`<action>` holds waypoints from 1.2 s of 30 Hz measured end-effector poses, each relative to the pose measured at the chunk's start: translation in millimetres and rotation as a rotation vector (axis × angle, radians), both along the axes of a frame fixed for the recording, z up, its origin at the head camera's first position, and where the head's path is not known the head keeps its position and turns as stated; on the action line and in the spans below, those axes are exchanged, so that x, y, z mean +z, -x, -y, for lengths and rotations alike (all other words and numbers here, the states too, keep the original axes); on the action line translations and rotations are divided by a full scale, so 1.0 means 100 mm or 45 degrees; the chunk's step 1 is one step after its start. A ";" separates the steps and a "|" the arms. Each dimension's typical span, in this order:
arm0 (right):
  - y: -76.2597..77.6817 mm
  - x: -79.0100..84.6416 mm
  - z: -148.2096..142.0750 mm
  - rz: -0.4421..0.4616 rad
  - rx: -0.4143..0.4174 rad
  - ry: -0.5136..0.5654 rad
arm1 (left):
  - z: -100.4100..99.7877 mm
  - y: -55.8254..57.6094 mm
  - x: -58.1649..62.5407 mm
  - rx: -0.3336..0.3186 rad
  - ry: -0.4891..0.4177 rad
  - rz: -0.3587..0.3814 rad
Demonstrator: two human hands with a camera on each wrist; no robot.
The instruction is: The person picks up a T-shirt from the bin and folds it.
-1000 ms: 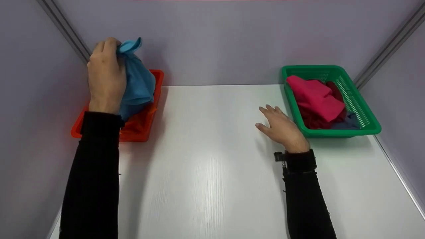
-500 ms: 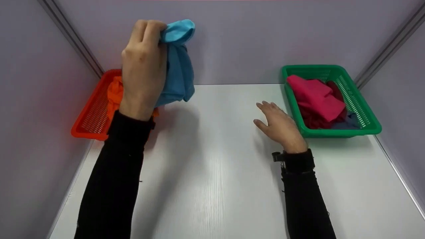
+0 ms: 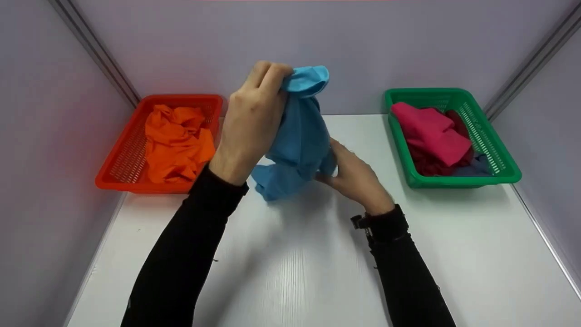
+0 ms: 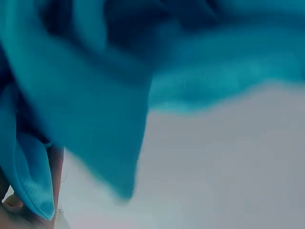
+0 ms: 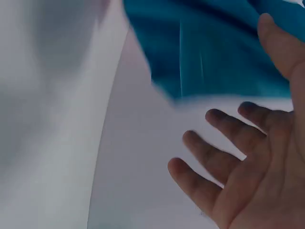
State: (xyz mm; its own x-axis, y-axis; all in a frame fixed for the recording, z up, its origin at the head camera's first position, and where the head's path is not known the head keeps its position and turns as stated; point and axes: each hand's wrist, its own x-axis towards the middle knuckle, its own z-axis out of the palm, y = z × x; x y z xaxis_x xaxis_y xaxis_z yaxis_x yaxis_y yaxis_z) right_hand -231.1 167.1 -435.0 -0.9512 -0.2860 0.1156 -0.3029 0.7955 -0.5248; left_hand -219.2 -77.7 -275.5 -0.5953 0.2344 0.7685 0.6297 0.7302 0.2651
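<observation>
My left hand (image 3: 254, 118) pinches the top of a blue cloth (image 3: 299, 131) and holds it up over the middle of the white table. Folds of the cloth (image 4: 95, 95) hang down and fill much of the left wrist view. My right hand (image 3: 358, 177) is at the cloth's lower right side, its fingertips partly hidden behind the fabric in the head view. From the right wrist, that hand's fingers (image 5: 205, 152) appear spread and extended, with the cloth's lower edge just past them. Whether they touch the fabric I cannot tell.
At the left stands a red-orange basket (image 3: 120, 184) holding a crumpled orange cloth (image 3: 177, 145). A green basket (image 3: 458, 181) at the right holds a pink cloth (image 3: 433, 134) among dark red and grey-blue ones. Grey panels (image 3: 354, 50) enclose the table (image 3: 290, 272).
My left hand has carried the blue cloth from above the red-orange basket rightward to the middle, lowering it lately. My right hand has moved left to the cloth.
</observation>
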 end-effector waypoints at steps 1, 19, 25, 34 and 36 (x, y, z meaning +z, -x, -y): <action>0.01 -0.01 0.01 -0.031 -0.024 -0.019 | 0.00 0.01 -0.02 0.004 0.012 -0.002; -0.02 0.33 -0.63 -0.541 -0.590 0.437 | 0.64 0.40 -0.76 0.224 0.141 0.469; 0.01 0.27 -0.63 -0.472 -0.602 0.256 | 0.77 0.52 -1.12 0.280 0.233 0.604; 0.11 0.05 -0.59 -0.171 -0.453 -0.057 | 0.87 0.55 -1.52 0.330 0.381 0.728; 0.12 0.03 -0.58 -0.141 -0.417 -0.068 | 0.88 0.55 -1.60 0.338 0.430 0.717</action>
